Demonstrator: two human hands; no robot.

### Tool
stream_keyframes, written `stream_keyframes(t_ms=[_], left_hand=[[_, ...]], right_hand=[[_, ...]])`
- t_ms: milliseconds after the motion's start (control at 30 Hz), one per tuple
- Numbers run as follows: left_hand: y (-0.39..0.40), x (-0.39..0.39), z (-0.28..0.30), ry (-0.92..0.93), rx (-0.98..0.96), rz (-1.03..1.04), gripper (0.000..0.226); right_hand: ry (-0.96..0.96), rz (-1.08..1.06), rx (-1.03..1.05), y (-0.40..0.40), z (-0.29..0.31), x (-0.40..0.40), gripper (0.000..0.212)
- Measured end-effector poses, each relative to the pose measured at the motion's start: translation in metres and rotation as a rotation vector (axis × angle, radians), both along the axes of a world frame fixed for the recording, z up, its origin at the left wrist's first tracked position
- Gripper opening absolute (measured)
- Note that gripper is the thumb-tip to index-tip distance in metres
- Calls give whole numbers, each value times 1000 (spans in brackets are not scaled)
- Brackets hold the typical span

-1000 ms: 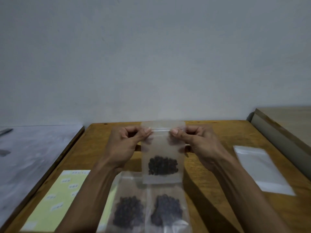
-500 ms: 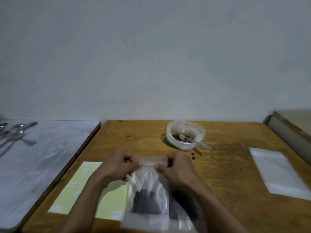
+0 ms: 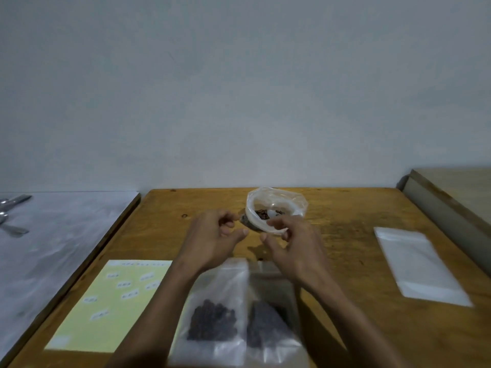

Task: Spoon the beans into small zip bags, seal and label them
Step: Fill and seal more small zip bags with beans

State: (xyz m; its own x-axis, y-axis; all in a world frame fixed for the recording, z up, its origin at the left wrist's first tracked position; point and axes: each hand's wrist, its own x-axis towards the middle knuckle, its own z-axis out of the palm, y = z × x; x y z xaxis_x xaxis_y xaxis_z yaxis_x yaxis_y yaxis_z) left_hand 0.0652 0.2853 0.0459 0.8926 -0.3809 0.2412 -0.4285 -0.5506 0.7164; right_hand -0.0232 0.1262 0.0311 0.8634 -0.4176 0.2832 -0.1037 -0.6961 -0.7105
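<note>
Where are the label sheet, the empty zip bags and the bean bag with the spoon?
label sheet (image 3: 111, 301): head view, middle of the yellow sheet.
empty zip bags (image 3: 417, 264): head view, centre of the stack's top bag.
bean bag (image 3: 297, 204): head view, its far right plastic rim.

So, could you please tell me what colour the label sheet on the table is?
The label sheet is pale yellow-green with small white labels, seen in the head view.
</note>
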Motion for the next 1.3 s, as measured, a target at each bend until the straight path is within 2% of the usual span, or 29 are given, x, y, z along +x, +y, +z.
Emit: stream_keyframes(t_ms=[133, 267, 333, 433, 533, 633, 700, 867, 933, 1000, 1067, 1133, 1167, 1233, 1300], left_hand=[[-60, -19, 19, -75, -123, -116, 19], [-135, -45, 17, -45, -156, -278, 23], [-174, -60, 10, 3, -85, -368, 21], [-221, -76, -14, 112, 29, -421, 22], [-255, -83, -42, 122, 194, -385, 35], [-273, -88, -60, 44, 347, -346, 52], [-278, -90, -64, -5, 439, -352, 53], [-279, -89, -66, -4, 451, -359, 62], [-277, -89, -66, 10, 400, -364, 61], [-273, -89, -63, 88, 256, -344, 60], [-267, -87, -56, 316, 4, -331, 62], [-255, -84, -40, 586, -271, -327, 65], [-249, -80, -31, 653, -355, -317, 62], [-233, -72, -12, 670, -489, -298, 39], [-211, -62, 3, 567, -574, -281, 12]], right_hand=[[-74, -160, 62, -48, 14, -22, 24], [-65, -359, 133, -116, 5, -52, 24], [-19, -509, 96, -153, -12, -69, 27], [192, -697, 69, -189, -31, -90, 45], [333, -752, 55, -205, -46, -106, 61], [351, -736, 43, -207, -55, -110, 65], [355, -733, 56, -206, -55, -109, 67], [197, -785, 219, -211, -52, -107, 56], [47, -784, 331, -210, -47, -107, 43], [-72, -725, 497, -207, -35, -110, 27], [-108, -604, 687, -205, -22, -114, 18], [-151, -450, 880, -201, -9, -116, 17], [-177, -384, 959, -197, -4, -116, 19], [-217, -305, 1044, -186, 3, -110, 21], [-222, -226, 1067, -171, 9, -99, 20]])
